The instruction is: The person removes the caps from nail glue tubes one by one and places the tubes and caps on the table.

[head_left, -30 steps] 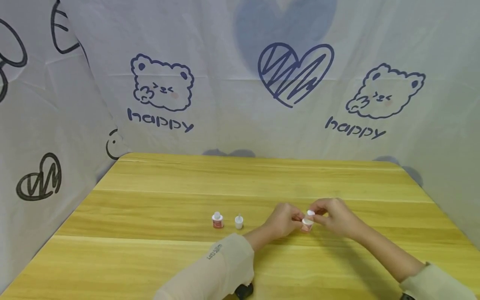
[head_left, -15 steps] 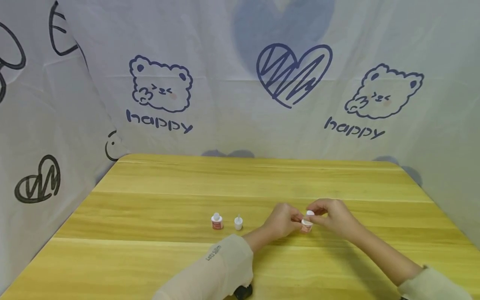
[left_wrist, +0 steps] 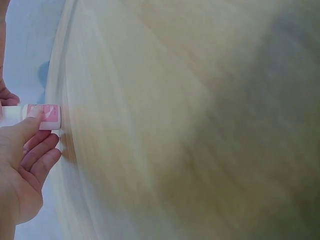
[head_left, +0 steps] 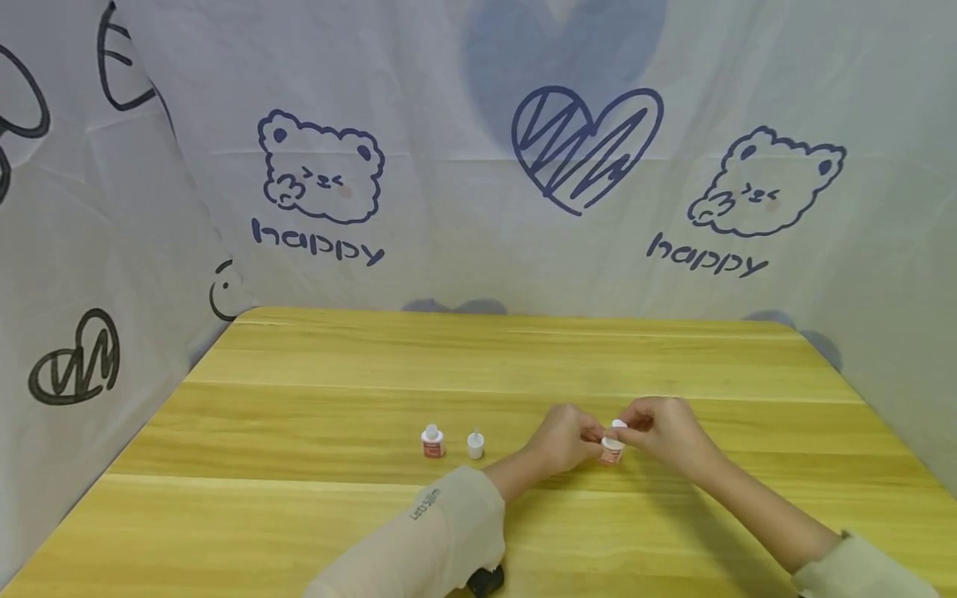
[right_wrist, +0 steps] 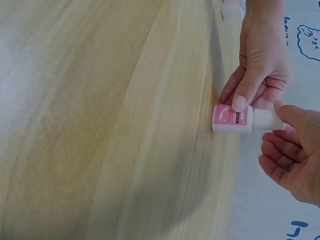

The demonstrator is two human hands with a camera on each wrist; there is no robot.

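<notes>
Between both hands stands a small white bottle (right_wrist: 232, 120) with a pink label, its base at the wooden tabletop. My left hand (head_left: 562, 440) grips the bottle's body, the thumb lying across the label in the left wrist view. My right hand (head_left: 665, 428) pinches the white cap (right_wrist: 267, 119) at the bottle's neck between thumb and fingers. In the right wrist view the cap sits in line with the bottle; whether it is tight cannot be told. To the left stand a similar uncapped bottle (head_left: 433, 443) and a white brush cap (head_left: 475, 445), its stem pointing up.
The yellow wooden table (head_left: 299, 515) reaches back to a pale cloth (head_left: 449, 199) printed with hearts and bears. Near the front edge, a black object (head_left: 486, 580) shows under the left sleeve (head_left: 426, 531).
The cap over the held bottle looked tilted a second ago and now stands straighter on it. My right fingers have shifted slightly around it; the left hand keeps its place.
</notes>
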